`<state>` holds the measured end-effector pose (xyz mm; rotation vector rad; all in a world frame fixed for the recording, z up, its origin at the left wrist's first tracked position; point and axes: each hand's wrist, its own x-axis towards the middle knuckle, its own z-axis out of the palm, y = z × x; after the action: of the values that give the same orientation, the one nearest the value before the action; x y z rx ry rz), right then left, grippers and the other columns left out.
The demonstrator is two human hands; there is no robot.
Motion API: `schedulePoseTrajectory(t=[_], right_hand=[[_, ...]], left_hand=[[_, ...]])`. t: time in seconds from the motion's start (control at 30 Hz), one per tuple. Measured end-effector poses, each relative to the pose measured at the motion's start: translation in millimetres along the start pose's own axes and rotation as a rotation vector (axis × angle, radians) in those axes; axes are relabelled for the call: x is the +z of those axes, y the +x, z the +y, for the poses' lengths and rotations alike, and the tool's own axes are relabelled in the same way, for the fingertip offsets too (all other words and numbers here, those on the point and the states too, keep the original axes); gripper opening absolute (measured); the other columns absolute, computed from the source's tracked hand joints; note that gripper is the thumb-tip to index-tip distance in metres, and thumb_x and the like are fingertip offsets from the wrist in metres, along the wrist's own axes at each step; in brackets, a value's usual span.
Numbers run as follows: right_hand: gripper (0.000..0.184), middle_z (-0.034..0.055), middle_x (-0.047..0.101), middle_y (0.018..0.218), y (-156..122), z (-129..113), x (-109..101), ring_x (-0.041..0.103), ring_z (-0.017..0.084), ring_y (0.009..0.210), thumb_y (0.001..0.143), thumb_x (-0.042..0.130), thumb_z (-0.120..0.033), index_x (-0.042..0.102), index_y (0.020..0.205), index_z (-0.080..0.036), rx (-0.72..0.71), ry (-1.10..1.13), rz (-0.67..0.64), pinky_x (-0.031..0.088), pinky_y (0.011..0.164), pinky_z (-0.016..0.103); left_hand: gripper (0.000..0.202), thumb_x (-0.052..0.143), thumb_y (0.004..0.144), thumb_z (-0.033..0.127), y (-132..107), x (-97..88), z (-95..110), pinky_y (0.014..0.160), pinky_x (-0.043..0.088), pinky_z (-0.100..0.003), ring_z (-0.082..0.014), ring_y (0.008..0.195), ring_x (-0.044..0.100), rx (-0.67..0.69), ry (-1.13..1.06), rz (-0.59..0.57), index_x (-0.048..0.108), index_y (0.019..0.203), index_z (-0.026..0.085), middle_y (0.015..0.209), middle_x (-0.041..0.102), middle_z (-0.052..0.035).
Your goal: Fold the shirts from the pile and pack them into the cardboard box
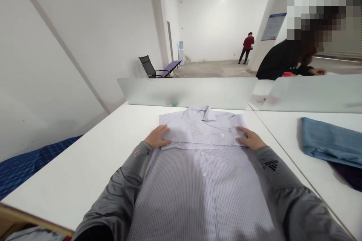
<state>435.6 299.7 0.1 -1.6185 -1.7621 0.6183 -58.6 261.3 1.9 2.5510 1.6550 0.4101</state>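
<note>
Two hands rest on a striped shirt (203,184) spread on the white table (85,165), its long axis running straight away from the person, collar at the far end. The left hand (157,137) lies flat, fingers open, on the left corner of the folded upper part. The right hand (250,138) mirrors it on the right corner, fingers loose over the cloth edge, with no visible grip. Both sit equally near the cross fold. Blue jeans (329,141) lie well apart, further right
</note>
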Motion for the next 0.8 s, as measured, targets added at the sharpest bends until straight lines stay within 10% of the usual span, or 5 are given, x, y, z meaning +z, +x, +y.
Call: schedulePoseTrajectory(t=[0.23,0.43,0.57,0.8], right_hand=[[0.064,-0.0049,0.050,0.060,2,7,7,0.050,0.014,0.054,0.062,0.064,-0.032,0.059,0.124,-0.017,0.112,0.423,0.132,0.042,0.050,0.027],[0.046,0.0113,0.066,0.096,-7,-19,4,0.061,0.028,0.089,0.065,0.060,-0.023,0.070,0.109,-0.018,0.092,-0.385,0.199,0.047,0.077,0.039],[0.042,0.0170,0.058,0.127,-15,-37,17,0.052,0.034,0.116,0.082,0.044,-0.021,0.065,0.119,-0.017,-0.143,-0.603,0.438,0.043,0.090,0.050],[0.043,0.0080,0.053,0.141,-22,-27,56,0.043,0.032,0.130,0.094,0.035,-0.039,0.059,0.127,-0.027,-0.334,-0.709,0.082,0.032,0.103,0.060]], left_hand=[[0.036,0.051,0.070,0.006,-1,-20.4,24,0.090,0.048,-0.037,-0.0253,0.108,0.057,-0.055,0.202,-0.116,0.061,0.103,0.017,0.114,0.059,-0.0105],[0.017,0.058,0.069,0.012,-10,-34.9,18,0.072,0.048,-0.029,-0.0201,0.082,0.064,-0.155,0.223,-0.199,0.065,0.080,0.022,0.088,0.067,-0.0017],[0.025,0.042,0.087,0.018,1,-41.2,21,0.080,0.049,-0.038,-0.0259,0.091,0.064,-0.236,0.244,-0.027,0.065,0.096,0.019,0.096,0.066,-0.0103],[0.039,0.039,0.092,0.016,51,-3.8,9,0.107,0.039,-0.037,-0.0218,0.125,0.050,-0.163,0.136,0.052,0.057,0.126,0.022,0.134,0.055,-0.0090]])
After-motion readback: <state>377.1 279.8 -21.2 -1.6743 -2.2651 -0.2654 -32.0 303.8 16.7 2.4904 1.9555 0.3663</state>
